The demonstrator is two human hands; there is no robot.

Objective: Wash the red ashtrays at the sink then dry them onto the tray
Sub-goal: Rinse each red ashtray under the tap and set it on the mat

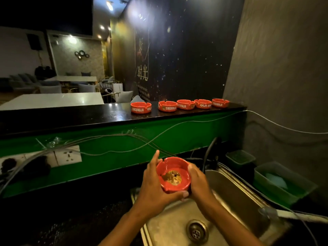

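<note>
A red ashtray [174, 167] with brown ash and debris in its bowl is held over the steel sink [236, 194]. My left hand [154, 185] cups its left side and underside, thumb curled under the front rim, forefinger pointing up. My right hand [197, 181] grips its right side. Several more red ashtrays [141, 107] stand in a row on the black counter ledge [106, 116] above and behind the sink.
A dark faucet [210, 150] rises behind the sink; the drain [197, 231] lies at the basin's front. Green plastic tubs [282, 183] sit right of the sink. Cables and a wall socket [67, 156] run along the green panel at left. A hose [292, 214] lies at right.
</note>
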